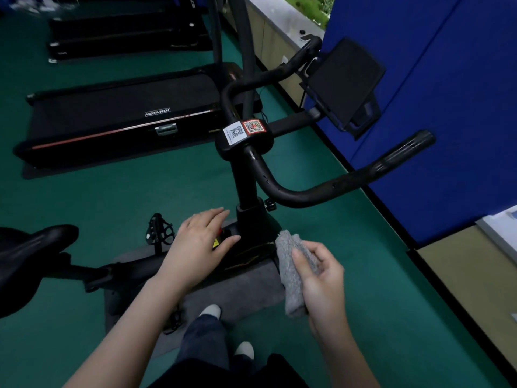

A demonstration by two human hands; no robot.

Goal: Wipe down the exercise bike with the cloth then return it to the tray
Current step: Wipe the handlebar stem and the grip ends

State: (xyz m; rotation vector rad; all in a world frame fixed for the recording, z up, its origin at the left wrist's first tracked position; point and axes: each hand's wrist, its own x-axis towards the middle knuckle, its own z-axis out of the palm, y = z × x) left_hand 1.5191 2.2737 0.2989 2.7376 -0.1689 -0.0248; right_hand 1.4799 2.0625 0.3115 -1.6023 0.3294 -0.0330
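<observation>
Grey cloth (292, 271) is bunched in your right hand (321, 278), thumb and fingers curled round it, just beside the post base of the exercise bike (247, 180). Your left hand (198, 242) lies flat on the frame, fingers straight (nothing in it). Further out, handlebars (307, 196) and saddle (36, 245) look dry, but the light's too dim to say which parts are wiped. Prob. mid-wipe, I'd judge. Return not yet done, and no tray in view.
</observation>
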